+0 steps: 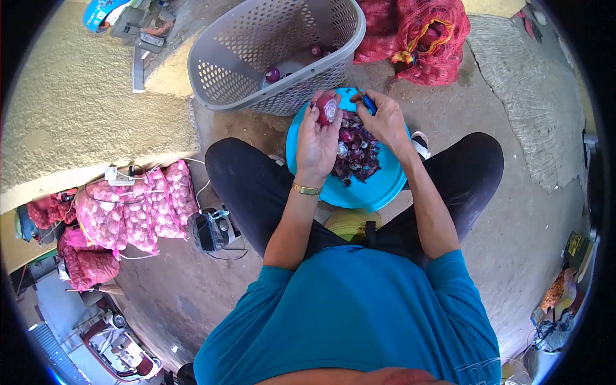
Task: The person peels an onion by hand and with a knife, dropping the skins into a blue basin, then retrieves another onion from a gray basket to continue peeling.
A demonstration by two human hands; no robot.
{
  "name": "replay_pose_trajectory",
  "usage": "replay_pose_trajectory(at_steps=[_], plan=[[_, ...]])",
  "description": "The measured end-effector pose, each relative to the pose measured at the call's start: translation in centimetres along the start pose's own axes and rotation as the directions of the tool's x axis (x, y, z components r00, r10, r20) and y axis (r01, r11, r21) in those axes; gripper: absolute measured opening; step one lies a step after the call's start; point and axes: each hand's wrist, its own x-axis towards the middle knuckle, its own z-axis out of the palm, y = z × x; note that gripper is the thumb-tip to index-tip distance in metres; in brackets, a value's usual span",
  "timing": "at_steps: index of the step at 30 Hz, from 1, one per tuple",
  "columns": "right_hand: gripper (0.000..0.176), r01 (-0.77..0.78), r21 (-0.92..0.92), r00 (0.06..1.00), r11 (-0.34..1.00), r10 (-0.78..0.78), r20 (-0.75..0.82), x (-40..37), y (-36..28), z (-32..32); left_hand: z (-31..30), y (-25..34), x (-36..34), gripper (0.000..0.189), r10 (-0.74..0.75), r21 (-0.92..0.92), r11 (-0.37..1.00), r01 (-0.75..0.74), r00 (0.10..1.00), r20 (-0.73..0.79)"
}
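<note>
A red onion [328,110] with a pale cut face rests in my left hand [316,142], the fingers closed round its side. Close by on the right, my right hand [387,126] is wrapped round the blue handle of a small knife [369,104]; its blade is hard to make out. Both hands are above a round light-blue tray [388,183] set between my knees. Dark onion skins [364,163] are heaped on that tray, with a purple onion [346,136] among them.
Beyond the tray stands a grey perforated basket [202,86] with a few onions [273,75] inside. Red mesh sacks [443,67] sit to its right. On my left are pink net bags of bulbs [138,212], a small boxy device [215,230] and cables.
</note>
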Motion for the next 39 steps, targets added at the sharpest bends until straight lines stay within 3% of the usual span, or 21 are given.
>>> replay_pose_trajectory(at_steps=[1,3,7,9,10,12,13,16,18,20,21,22,24,26,27,28,29,30,32,36,39], plan=[[0.031,0.003,0.001,1.000,1.000,-0.003,0.002,-0.1,-0.1,-0.1,-0.3,0.0,0.0,0.038,0.008,-0.001,1.000,-0.008,1.000,-0.010],[0.040,-0.160,-0.181,0.983,0.971,0.173,0.063,-0.2,-0.4,-0.7,-0.4,0.4,0.4,0.037,0.021,-0.003,1.000,-0.021,1.000,-0.015],[0.052,-0.136,-0.194,0.990,0.971,0.138,-0.003,-0.8,2.8,0.5,0.1,3.8,3.7,0.036,0.112,-0.025,0.993,-0.114,0.991,-0.075],[0.050,-0.213,-0.088,0.976,0.973,0.215,0.017,-0.6,3.0,0.6,1.0,6.4,6.7,0.040,0.177,-0.053,0.981,-0.184,0.977,-0.122],[0.050,-0.215,-0.090,0.976,0.972,0.218,0.020,-0.4,2.9,0.5,1.7,8.0,8.1,0.044,0.134,-0.081,0.986,-0.143,0.985,-0.112],[0.052,-0.429,0.032,0.899,0.903,0.423,0.113,-0.3,2.7,0.5,2.4,8.8,8.7,0.048,0.089,-0.109,0.989,-0.100,0.990,-0.107],[0.052,-0.429,0.028,0.899,0.903,0.423,0.113,-0.1,2.9,0.5,2.8,8.7,8.8,0.050,0.096,-0.075,0.991,-0.112,0.976,-0.195],[0.043,-0.471,-0.018,0.872,0.882,0.468,0.144,0.0,5.6,1.2,2.9,6.0,6.5,0.047,0.182,0.051,0.983,-0.174,0.943,-0.278],[0.033,-0.413,0.154,0.896,0.898,0.369,0.246,0.0,8.5,2.0,0.6,3.1,4.1,0.036,0.139,0.111,0.984,-0.138,0.990,-0.002],[0.029,-0.495,0.194,0.853,0.847,0.430,0.297,-0.3,6.1,1.3,-2.9,-0.6,3.1,0.024,0.002,0.136,0.991,0.012,0.995,-0.104],[0.026,-0.571,0.229,0.805,0.788,0.482,0.347,-0.7,5.1,0.9,-6.0,-3.0,3.5,0.025,-0.036,0.272,0.958,0.090,0.980,-0.197],[0.026,-0.574,0.225,0.803,0.787,0.488,0.343,-1.1,5.1,0.9,-9.8,-5.6,4.1,0.025,-0.061,0.392,0.903,0.177,0.955,-0.291],[0.024,-0.494,-0.024,0.806,0.869,0.468,0.363,-1.3,5.5,0.9,-17.7,-10.5,5.5,0.024,-0.051,0.582,0.733,0.352,0.882,-0.469],[0.021,-0.480,-0.050,0.826,0.876,0.471,0.308,-1.9,6.3,1.6,-26.1,-15.8,6.6,0.035,0.165,0.929,0.274,0.248,0.940,-0.299],[0.021,-0.225,-0.120,0.944,0.967,0.247,0.220,-2.4,7.5,2.1,-24.7,-15.8,6.7,0.035,0.164,0.930,0.283,0.235,0.944,-0.288],[0.021,0.041,-0.212,0.988,0.976,-0.008,0.153,-2.8,8.3,2.3,-22.1,-15.3,5.6,0.043,0.160,0.972,-0.125,0.202,0.970,-0.181],[0.020,0.045,-0.187,0.990,0.981,-0.019,0.141,-3.3,8.4,2.2,-20.7,-15.3,4.5,0.050,0.116,0.850,-0.510,0.131,0.990,-0.083],[0.020,0.056,-0.162,0.991,0.985,-0.036,0.128,-3.6,8.2,2.3,-20.9,-15.5,4.8,0.050,0.117,0.858,-0.500,0.117,0.991,-0.067],[0.021,-0.128,-0.115,0.978,0.985,0.145,0.151,-4.1,6.4,1.9,-22.0,-15.4,6.9,0.058,-0.190,0.745,-0.653,-0.134,0.982,0.011],[0.024,-0.187,-0.089,0.971,0.978,0.198,0.135,-3.9,5.3,1.2,-21.9,-15.2,9.2,0.049,-0.290,0.704,-0.691,-0.167,0.955,-0.057],[0.029,-0.307,-0.099,0.931,0.946,0.320,0.173,-3.4,5.8,0.6,-23.7,-15.3,9.8,0.057,-0.217,0.746,-0.652,-0.135,0.976,-0.013]])
